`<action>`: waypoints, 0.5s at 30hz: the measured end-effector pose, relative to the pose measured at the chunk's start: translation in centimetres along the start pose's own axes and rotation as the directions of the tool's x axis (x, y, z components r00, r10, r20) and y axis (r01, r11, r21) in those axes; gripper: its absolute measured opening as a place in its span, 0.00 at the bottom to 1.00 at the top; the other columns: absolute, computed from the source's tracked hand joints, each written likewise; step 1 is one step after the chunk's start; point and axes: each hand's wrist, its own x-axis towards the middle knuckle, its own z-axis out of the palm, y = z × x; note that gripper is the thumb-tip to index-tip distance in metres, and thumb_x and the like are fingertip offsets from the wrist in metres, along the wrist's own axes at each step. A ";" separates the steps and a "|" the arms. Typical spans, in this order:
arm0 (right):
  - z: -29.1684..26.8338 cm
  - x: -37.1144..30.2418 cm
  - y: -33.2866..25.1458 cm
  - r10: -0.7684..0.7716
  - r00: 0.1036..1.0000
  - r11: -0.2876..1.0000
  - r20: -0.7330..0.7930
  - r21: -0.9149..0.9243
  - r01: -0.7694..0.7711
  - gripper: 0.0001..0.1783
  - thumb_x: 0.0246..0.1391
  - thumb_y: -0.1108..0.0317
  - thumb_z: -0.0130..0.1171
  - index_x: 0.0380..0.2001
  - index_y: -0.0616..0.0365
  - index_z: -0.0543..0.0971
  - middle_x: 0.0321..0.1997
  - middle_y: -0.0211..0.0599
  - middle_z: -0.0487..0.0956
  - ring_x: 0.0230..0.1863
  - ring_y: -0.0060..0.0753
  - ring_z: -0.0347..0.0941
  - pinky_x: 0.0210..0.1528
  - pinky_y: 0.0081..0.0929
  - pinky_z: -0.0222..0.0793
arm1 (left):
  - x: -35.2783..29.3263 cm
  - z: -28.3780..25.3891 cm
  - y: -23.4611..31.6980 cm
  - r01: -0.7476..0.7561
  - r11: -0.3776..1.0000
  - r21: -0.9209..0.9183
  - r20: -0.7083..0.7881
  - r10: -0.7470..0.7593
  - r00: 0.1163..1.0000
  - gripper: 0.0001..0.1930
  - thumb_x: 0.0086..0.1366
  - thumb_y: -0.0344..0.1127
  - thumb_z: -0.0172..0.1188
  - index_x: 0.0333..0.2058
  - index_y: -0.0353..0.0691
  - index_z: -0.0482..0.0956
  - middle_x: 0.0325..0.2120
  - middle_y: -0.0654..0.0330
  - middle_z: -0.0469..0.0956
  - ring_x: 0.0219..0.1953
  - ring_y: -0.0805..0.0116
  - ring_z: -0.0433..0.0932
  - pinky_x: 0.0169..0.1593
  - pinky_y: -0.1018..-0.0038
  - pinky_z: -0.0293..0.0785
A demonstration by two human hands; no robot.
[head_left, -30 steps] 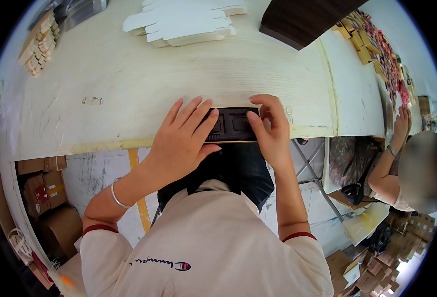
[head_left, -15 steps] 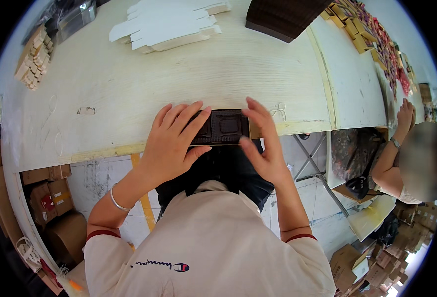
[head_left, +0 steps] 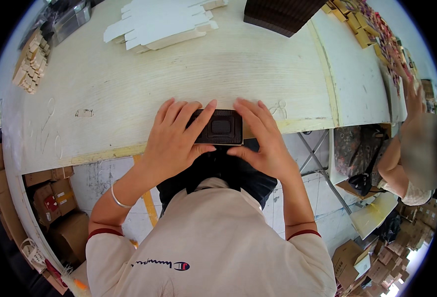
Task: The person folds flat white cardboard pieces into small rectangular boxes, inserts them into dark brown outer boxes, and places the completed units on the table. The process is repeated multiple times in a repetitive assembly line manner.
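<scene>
A dark brown plastic tray (head_left: 222,127) with a raised rectangular moulding lies at the near edge of the table, in front of my body. A thin tan edge shows along its near side, and a tan strip (head_left: 248,130) shows beside its right end, partly behind my fingers. My left hand (head_left: 174,131) is closed round the left end, fingers across the top and thumb at the near side. My right hand (head_left: 263,136) grips the right end, fingertips on the far corner and thumb at the near corner. Both hands cover parts of the tray.
The pale wooden table (head_left: 179,74) bears a stack of flat white cartons (head_left: 161,24) and a tall stack of dark brown trays (head_left: 277,17) at the back. Small cartons (head_left: 32,67) stand far left, yellow boxes (head_left: 362,29) far right. A co-worker's arm (head_left: 401,143) is at right.
My right hand has closed in leftward and now holds the tray's right end, where it was more open before. The tray looks slightly shifted left. The co-worker's hand has moved farther up.
</scene>
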 end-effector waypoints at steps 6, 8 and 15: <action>0.7 -1.0 -0.4 -0.030 0.998 0.980 -0.051 -0.197 0.019 0.41 0.41 0.61 0.70 0.60 0.57 0.67 0.63 0.46 0.66 0.65 0.51 0.59 0.68 0.54 0.46 | 0.0 -0.3 0.2 -0.111 0.974 0.198 0.026 0.108 0.994 0.33 0.52 0.51 0.63 0.58 0.56 0.70 0.62 0.56 0.60 0.56 0.53 0.64 0.62 0.45 0.54; 1.6 -1.0 -0.3 -0.039 0.999 0.974 -0.031 -0.226 0.031 0.40 0.42 0.60 0.69 0.59 0.58 0.67 0.62 0.46 0.67 0.64 0.51 0.60 0.67 0.55 0.46 | 0.1 -0.1 0.3 -0.120 0.973 0.198 0.070 0.108 0.992 0.33 0.52 0.51 0.63 0.58 0.57 0.70 0.62 0.57 0.60 0.56 0.53 0.64 0.62 0.46 0.55; 1.6 -1.1 0.1 -0.072 0.995 0.977 -0.066 -0.207 0.057 0.42 0.41 0.60 0.70 0.60 0.58 0.66 0.60 0.45 0.69 0.63 0.52 0.62 0.67 0.55 0.46 | 0.4 -0.4 -1.1 -0.151 0.988 -0.017 0.057 0.152 0.987 0.33 0.53 0.50 0.64 0.59 0.54 0.69 0.57 0.58 0.66 0.53 0.55 0.66 0.57 0.53 0.60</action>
